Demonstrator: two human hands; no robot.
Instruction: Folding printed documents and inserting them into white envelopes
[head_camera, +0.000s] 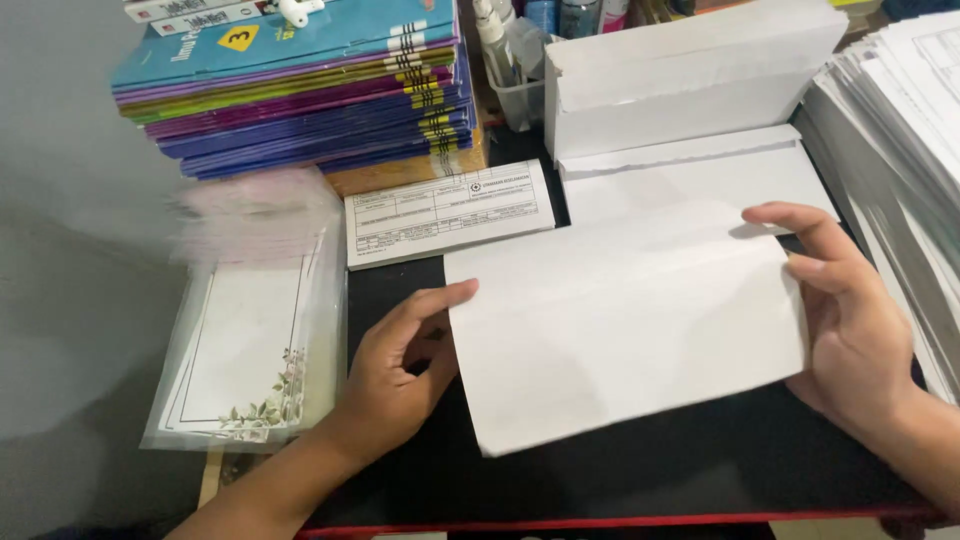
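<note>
A plain white envelope (625, 335) (long, unmarked, back side blank) sits slightly tilted above the black desk, held at both short ends.

Black desk (640, 480) with red edge, grey wall (60, 200) left

A: What is worn on the arms?
B: Nothing that shows. The left hand (395, 375) and right hand (850, 320) are bare, with both forearms uncovered to the picture's edge.
A: Rings, watch?
B: None visible; fingernails short and plain.
</note>
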